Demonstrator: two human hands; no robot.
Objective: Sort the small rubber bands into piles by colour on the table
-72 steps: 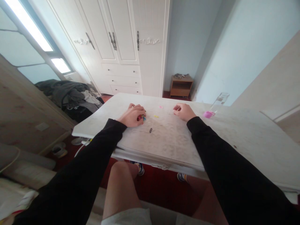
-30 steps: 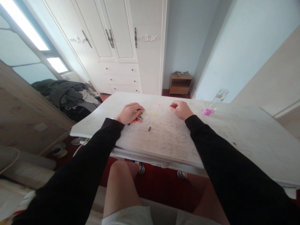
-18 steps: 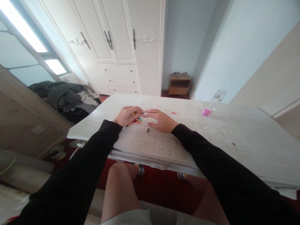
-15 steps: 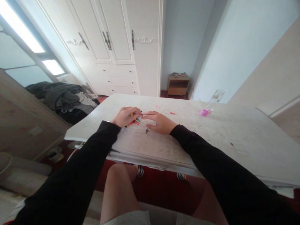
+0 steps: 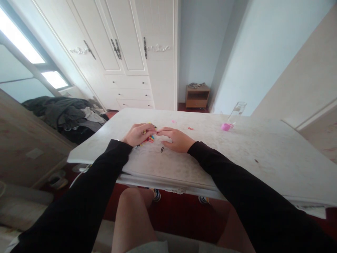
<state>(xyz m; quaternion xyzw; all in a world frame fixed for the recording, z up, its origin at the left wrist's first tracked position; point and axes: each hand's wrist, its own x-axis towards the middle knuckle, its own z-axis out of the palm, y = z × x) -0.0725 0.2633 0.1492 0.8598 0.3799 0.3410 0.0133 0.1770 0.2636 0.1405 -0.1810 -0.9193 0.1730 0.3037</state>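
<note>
My left hand (image 5: 139,134) is closed in a pinch at the table's left half, with yellow and black paper clips (image 5: 144,132) showing between its fingers. Under and beside it lies a small pile of coloured paper clips (image 5: 150,139), red, yellow and blue among them, partly covered by the hand. My right hand (image 5: 177,140) lies just right of it, its fingers stretched toward the left fingertips and its thumb apart; I make out nothing in it. Below its thumb a black paper clip (image 5: 162,149) lies alone on the white table (image 5: 168,165).
A red clip (image 5: 190,128) and a small pink piece (image 5: 174,121) lie farther back. A clear container (image 5: 238,108) with a pink part (image 5: 226,127) is at the right. Beyond the table are a white wardrobe (image 5: 126,70), a wooden nightstand (image 5: 197,98) and piled clothes (image 5: 63,114).
The whole view has shifted slightly, so everything sits a little left and lower. Both hands stay close together, with only small finger movements; the loose clips lie where they were.
</note>
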